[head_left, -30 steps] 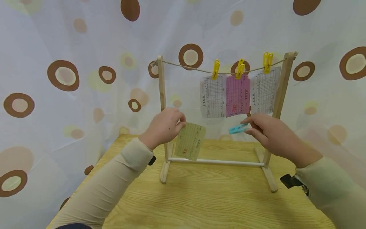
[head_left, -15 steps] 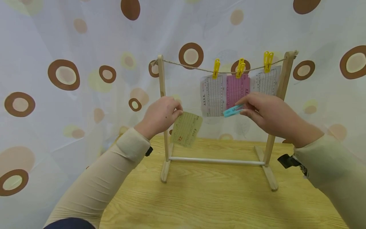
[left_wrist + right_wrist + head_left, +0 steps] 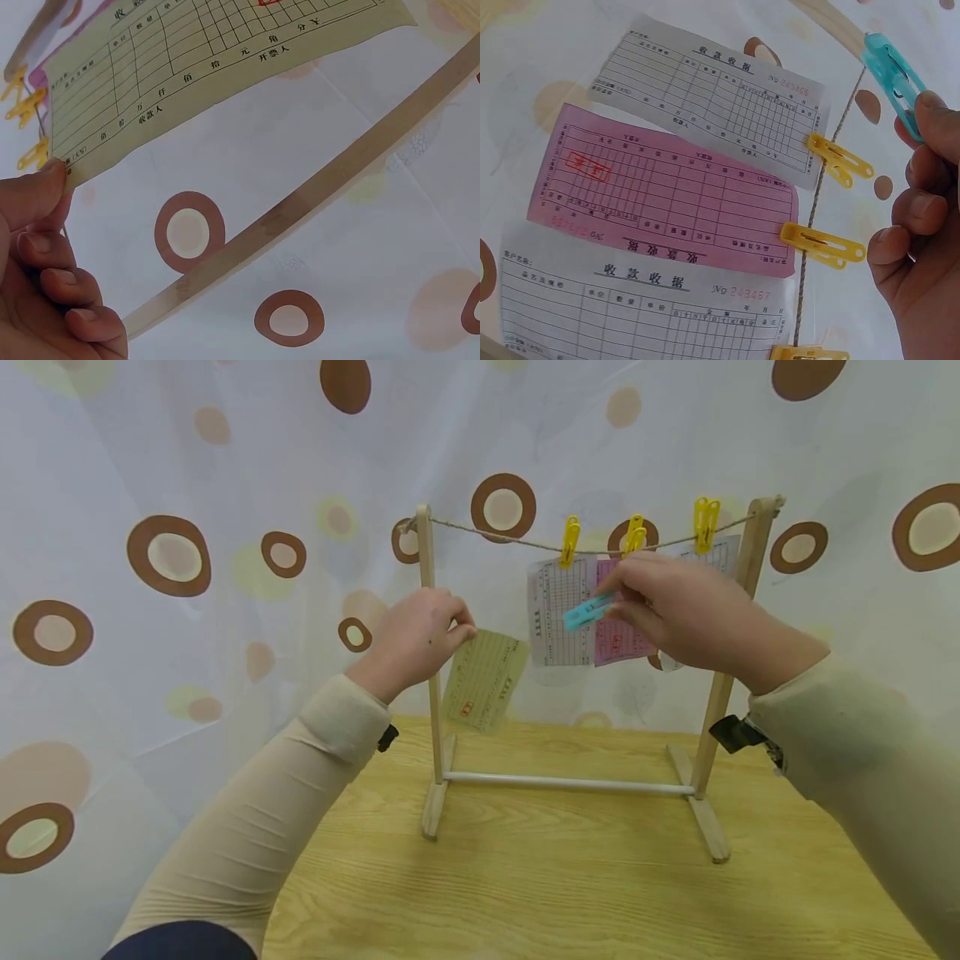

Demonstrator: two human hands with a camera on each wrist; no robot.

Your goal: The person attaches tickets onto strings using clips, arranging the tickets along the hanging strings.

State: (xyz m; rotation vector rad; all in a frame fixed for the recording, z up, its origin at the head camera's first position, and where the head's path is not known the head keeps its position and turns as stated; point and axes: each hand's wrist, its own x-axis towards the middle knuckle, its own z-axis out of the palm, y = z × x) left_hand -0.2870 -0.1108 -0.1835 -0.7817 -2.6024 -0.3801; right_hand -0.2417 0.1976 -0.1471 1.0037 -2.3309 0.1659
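My left hand (image 3: 420, 639) pinches a yellow receipt slip (image 3: 486, 681) by its upper corner; the slip hangs tilted beside the rack's left post. In the left wrist view thumb and finger grip the edge of that printed slip (image 3: 202, 75). With my right hand (image 3: 675, 610) I hold a blue clothespin (image 3: 587, 612) by its handle end, its tip pointing left, in front of the hanging papers. A white receipt (image 3: 558, 618), a pink receipt (image 3: 667, 191) and another white receipt (image 3: 712, 97) hang from the rope (image 3: 495, 537) by yellow clothespins (image 3: 825, 244).
A wooden rack (image 3: 427, 560) with two posts and a white crossbar (image 3: 570, 783) stands on the wood-grain table (image 3: 525, 877). Behind it hangs a white curtain (image 3: 247, 435) with brown circles. The rope's left stretch has nothing clipped to it.
Both hands have risen toward the rope. My left hand has lifted the yellow receipt up and slightly left; the right has carried the blue clothespin up and left, across the pink receipt.
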